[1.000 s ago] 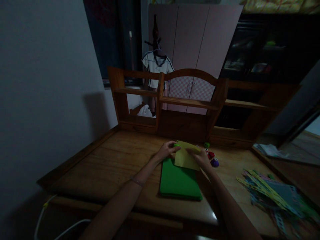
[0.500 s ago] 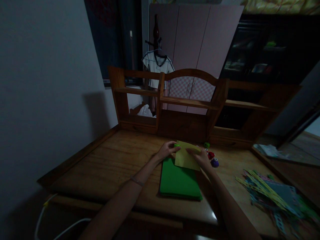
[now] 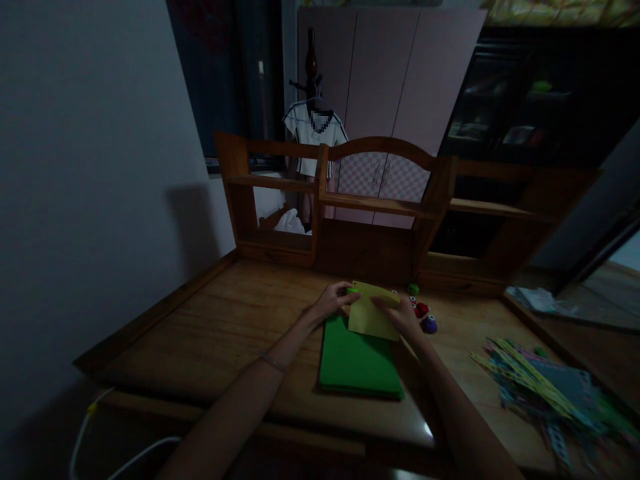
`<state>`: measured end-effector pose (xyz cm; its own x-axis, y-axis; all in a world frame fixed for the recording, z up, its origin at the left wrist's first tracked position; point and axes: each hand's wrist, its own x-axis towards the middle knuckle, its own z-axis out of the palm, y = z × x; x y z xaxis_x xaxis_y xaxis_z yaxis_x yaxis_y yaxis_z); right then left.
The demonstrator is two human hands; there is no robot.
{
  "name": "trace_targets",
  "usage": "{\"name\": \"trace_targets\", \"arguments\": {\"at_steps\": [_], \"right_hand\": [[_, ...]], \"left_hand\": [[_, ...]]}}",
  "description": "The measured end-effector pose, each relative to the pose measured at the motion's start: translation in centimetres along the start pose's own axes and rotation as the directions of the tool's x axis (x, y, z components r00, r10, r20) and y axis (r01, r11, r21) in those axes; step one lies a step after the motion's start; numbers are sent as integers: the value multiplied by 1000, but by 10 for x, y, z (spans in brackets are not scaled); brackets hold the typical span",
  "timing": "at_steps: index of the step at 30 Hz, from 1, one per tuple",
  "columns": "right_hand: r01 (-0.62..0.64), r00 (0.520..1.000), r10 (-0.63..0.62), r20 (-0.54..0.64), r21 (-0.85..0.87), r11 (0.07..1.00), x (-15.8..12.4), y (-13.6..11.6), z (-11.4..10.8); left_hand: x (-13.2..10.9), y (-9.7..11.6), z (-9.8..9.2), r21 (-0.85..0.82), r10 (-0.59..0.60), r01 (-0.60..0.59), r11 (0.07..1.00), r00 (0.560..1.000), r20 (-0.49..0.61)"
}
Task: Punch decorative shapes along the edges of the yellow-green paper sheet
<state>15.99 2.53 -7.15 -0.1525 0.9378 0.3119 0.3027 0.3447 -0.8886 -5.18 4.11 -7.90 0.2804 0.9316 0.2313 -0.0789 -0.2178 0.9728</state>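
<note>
A yellow sheet (image 3: pixel 370 320), apparently paper or thin card, is held up over the far part of a stack of green sheets (image 3: pixel 360 367). My right hand (image 3: pixel 397 315) grips the yellow sheet near its right side, the thumb lying across its face. At the sheet's upper left corner, my left hand (image 3: pixel 333 299) is closed around a small bright green object (image 3: pixel 353 291). Fingers hide most of that object, so its kind cannot be made out. A tiny dark spot shows in the sheet's corner just above it.
Small red (image 3: pixel 421 310) and purple (image 3: pixel 429 325) pieces with eyes lie right of my right hand, a green one (image 3: pixel 413 289) behind them. Coloured cut-out strips (image 3: pixel 545 387) are heaped at the desk's right. A wooden shelf unit (image 3: pixel 370 257) borders the back.
</note>
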Motion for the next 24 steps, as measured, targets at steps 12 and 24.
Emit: {"name": "trace_targets", "arguments": {"at_steps": [12, 24], "right_hand": [[-12, 1000, 12, -8, 30, 999, 1, 2, 1], [-6, 1000, 6, -12, 9, 1000, 1, 4, 2]], "left_hand": [[6, -12, -3, -13, 12, -12, 1000, 1000, -2], [4, -2, 1, 32, 18, -16, 999, 999, -51]]}}
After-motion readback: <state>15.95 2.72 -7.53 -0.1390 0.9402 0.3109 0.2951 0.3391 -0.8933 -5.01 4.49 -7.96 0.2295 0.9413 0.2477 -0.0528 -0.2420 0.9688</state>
